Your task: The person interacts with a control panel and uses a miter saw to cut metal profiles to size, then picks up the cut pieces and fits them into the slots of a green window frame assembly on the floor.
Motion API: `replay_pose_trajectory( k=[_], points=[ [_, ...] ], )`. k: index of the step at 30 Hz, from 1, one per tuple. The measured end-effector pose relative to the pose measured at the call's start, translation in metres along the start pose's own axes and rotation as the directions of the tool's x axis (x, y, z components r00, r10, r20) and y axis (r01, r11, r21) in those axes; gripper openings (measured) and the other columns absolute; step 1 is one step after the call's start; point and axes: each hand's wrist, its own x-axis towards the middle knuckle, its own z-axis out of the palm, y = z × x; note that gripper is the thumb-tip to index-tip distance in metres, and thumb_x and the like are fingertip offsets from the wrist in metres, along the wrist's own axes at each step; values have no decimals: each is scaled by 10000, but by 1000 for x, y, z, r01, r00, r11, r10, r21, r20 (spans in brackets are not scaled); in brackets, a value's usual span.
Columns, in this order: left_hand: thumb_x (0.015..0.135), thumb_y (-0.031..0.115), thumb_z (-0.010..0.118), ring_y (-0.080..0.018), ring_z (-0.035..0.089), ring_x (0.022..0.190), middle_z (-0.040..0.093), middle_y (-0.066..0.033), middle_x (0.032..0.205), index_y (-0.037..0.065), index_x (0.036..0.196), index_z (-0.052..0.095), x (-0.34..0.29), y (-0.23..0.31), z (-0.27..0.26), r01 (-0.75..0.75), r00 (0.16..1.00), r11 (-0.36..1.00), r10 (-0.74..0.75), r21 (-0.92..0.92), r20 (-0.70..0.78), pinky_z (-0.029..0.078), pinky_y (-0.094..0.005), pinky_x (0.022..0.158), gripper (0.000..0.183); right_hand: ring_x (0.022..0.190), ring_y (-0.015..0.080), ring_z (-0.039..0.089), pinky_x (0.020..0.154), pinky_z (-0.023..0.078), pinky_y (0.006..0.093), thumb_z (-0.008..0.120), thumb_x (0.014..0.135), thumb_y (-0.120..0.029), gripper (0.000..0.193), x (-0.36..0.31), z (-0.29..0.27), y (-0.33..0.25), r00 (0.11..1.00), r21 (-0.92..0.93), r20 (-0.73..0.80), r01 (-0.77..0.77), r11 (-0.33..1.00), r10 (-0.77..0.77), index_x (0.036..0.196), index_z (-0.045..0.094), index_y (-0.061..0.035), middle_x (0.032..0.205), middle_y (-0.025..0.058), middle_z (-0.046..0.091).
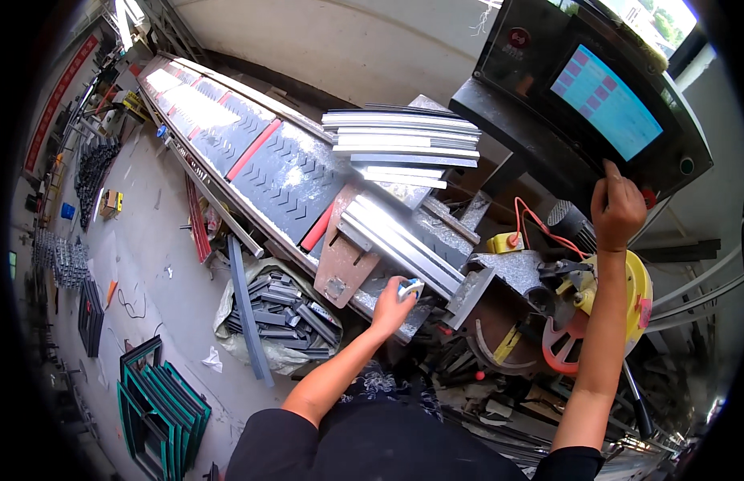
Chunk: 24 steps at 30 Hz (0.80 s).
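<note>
Left hand point(392, 305) closed around a small blue-and-white object point(410, 289), possibly a tape measure, at the surface point(372, 298) edge beside grey metal strips point(400, 240). Right hand point(616, 210), fingers curled, presses the control panel point(596, 104) lower edge, holding nothing.

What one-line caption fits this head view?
Person at a cut-off saw: right hand on the control panel, left hand holding a small white-and-blue object beside grey metal profiles.

Metal workshop, chop saw point(596, 309), conveyor point(252, 152), stacked aluminium profiles point(404, 140)
</note>
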Motion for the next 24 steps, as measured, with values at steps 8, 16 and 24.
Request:
replay_pose_trajectory(
  k=[8,16,24],
  points=[
    [861,127,613,-401,550,1047,574,-234,1109,17,1201,491,21,-27,-67,-15,817,990,93,140,-570,429,-445,891,377,723,234,660,673,523,330,640,792,-5,242,-15,3,12,997,-41,75,-32,999,35,1020,708,-53,835,100,688],
    [868,129,588,-401,514,1153,544,-174,1242,54,1257,493,97,-122,-112,64,658,812,403,580,-637,409,-449,994,408,863,231,689,747,534,310,606,872,-20,224,-27,12,42,988,-102,155,20,995,-4,1074,699,-41,1024,84,708],
    [854,152,637,-389,364,1320,415,-198,1386,27,1303,447,132,-138,-105,-3,788,687,448,727,-421,325,-448,1095,503,852,226,693,747,534,308,626,867,-68,213,-24,1,47,981,-223,193,58,973,-14,1063,708,-60,994,86,714]
  ],
)
